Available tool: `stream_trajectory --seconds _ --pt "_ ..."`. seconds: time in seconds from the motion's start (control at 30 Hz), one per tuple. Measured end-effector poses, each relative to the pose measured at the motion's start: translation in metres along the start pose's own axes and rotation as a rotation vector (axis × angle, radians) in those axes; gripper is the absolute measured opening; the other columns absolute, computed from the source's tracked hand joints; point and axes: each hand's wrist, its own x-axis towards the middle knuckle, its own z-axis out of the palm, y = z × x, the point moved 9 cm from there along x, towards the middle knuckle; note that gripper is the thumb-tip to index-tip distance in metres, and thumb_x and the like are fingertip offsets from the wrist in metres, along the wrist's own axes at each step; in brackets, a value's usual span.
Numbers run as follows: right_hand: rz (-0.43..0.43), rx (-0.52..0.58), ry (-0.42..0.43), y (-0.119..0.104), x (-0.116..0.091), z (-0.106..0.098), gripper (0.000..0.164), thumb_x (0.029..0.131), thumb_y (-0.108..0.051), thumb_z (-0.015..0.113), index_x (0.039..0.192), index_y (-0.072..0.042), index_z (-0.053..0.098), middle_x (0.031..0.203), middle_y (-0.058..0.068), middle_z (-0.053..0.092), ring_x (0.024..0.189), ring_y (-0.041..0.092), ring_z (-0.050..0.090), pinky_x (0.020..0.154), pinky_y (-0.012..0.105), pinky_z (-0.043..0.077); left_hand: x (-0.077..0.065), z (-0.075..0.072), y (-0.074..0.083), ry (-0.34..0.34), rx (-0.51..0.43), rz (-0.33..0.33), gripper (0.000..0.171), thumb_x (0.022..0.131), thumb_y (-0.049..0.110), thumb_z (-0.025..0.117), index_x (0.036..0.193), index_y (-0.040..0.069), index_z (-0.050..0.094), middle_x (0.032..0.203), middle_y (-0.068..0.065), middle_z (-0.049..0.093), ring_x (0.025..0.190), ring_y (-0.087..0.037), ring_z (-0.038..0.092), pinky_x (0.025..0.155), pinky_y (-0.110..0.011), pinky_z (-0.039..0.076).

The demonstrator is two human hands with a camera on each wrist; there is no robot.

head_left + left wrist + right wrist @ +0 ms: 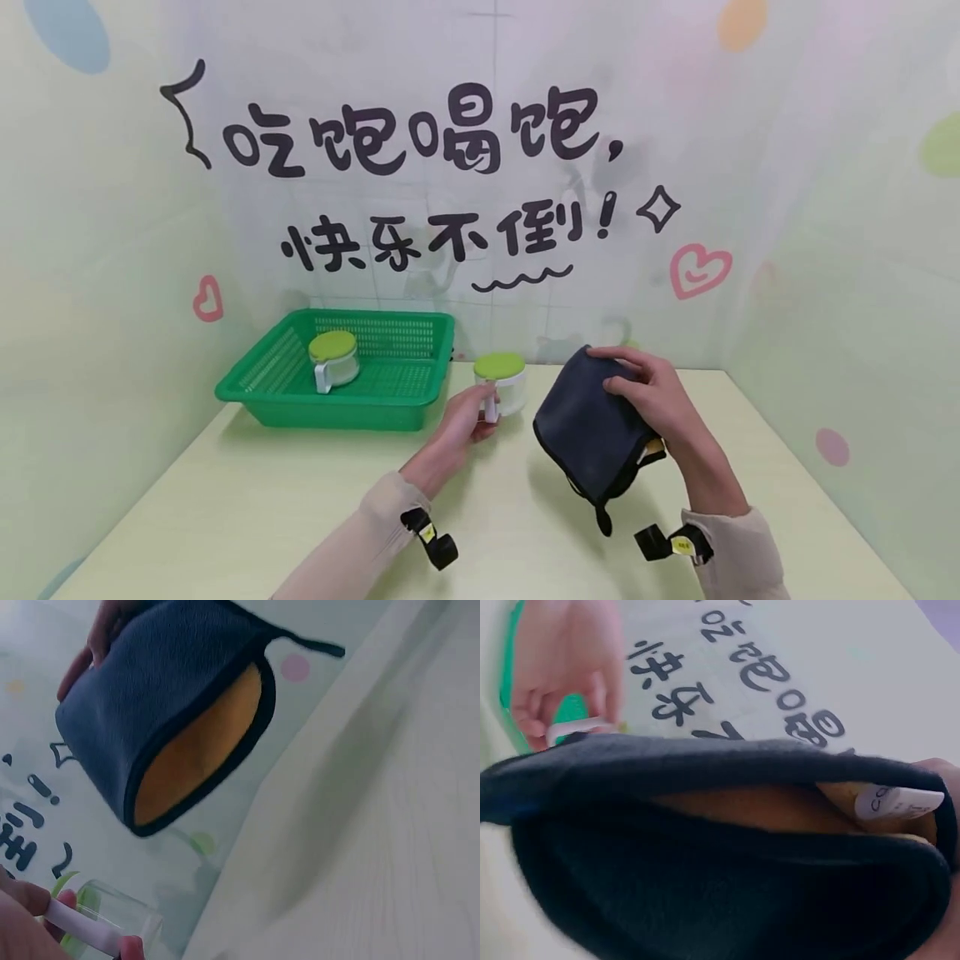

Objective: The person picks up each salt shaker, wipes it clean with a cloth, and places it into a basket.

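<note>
A clear jar (513, 395) with a green lid and a white handle stands on the table near the back wall. My left hand (456, 423) grips this jar by its handle (84, 928), thumb and fingers wrapped round it. Beside the jar, a folded dark-blue cloth (588, 429) with black edging and a hanging loop (603, 518) is held up above the table. My right hand (660, 398) pinches the cloth near its top. Between the folds, its orange inner side (202, 754) shows, and a white label (900, 802) sticks out.
A green plastic basket (337, 417) sits at the back left of the table (480, 517). Inside it stands a similar jar (343, 368) with a green lid. Printed wall sheeting (480, 325) closes off the back and both sides.
</note>
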Motion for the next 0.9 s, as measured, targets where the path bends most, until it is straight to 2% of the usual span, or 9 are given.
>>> stream_trajectory --seconds 0.13,0.2,0.4,0.53,0.63,0.77,0.9 --pt "-0.086 0.032 0.065 -0.008 0.0 0.002 0.035 0.091 -0.029 0.065 0.127 -0.025 0.063 0.123 0.01 0.065 0.095 0.018 0.065 0.08 0.027 0.051 -0.021 0.011 0.017 -0.082 0.017 0.049 0.037 0.097 0.039 0.05 0.106 0.005 0.06 0.085 -0.004 0.059 0.073 -0.013 0.057 0.065 -0.024 0.046" --pt "-0.143 0.052 0.065 -0.014 0.001 0.006 0.036 0.091 -0.032 0.065 0.126 -0.023 0.063 0.122 0.009 0.066 0.094 0.016 0.066 0.081 0.026 0.051 -0.031 0.014 0.026 -0.101 0.034 0.074 0.036 0.097 0.038 0.05 0.104 0.004 0.06 0.083 -0.002 0.059 0.074 -0.013 0.057 0.065 -0.024 0.044" --pt "-0.293 0.037 -0.042 -0.033 -0.001 0.028 0.038 0.093 -0.021 0.063 0.13 -0.026 0.055 0.111 0.008 0.07 0.089 0.017 0.069 0.081 0.028 0.051 -0.053 0.01 0.05 -0.101 0.12 0.131 0.032 0.098 0.037 0.051 0.098 0.007 0.061 0.084 -0.004 0.061 0.075 -0.015 0.059 0.066 -0.025 0.044" --pt "-0.346 -0.011 -0.074 -0.043 -0.005 0.041 0.032 0.091 -0.017 0.065 0.122 -0.025 0.059 0.11 0.002 0.071 0.091 0.014 0.069 0.084 0.027 0.051 -0.063 0.012 0.061 -0.113 0.169 0.175 0.032 0.097 0.039 0.053 0.095 0.008 0.062 0.086 -0.004 0.062 0.077 -0.018 0.06 0.069 -0.028 0.046" --pt "-0.371 -0.068 -0.042 -0.055 -0.009 0.047 0.027 0.088 -0.015 0.069 0.114 -0.021 0.066 0.11 -0.001 0.071 0.093 0.011 0.068 0.086 0.026 0.051 -0.071 0.013 0.068 -0.119 0.205 0.201 0.033 0.096 0.041 0.054 0.095 0.009 0.063 0.087 -0.004 0.062 0.08 -0.02 0.06 0.072 -0.029 0.046" --pt "-0.408 -0.115 0.014 -0.072 -0.017 0.053 0.025 0.084 -0.011 0.073 0.109 -0.013 0.07 0.104 0.001 0.072 0.092 0.012 0.069 0.084 0.025 0.053 -0.08 0.019 0.071 -0.137 0.253 0.218 0.033 0.096 0.042 0.054 0.096 0.01 0.064 0.091 -0.004 0.06 0.085 -0.022 0.058 0.074 -0.03 0.047" --pt "-0.446 -0.146 0.08 -0.071 -0.017 0.052 0.022 0.081 -0.016 0.076 0.103 -0.017 0.072 0.099 -0.002 0.073 0.089 0.009 0.069 0.083 0.023 0.053 -0.085 0.025 0.074 -0.147 0.269 0.235 0.034 0.096 0.041 0.053 0.097 0.01 0.065 0.094 -0.003 0.059 0.086 -0.021 0.057 0.076 -0.03 0.047"
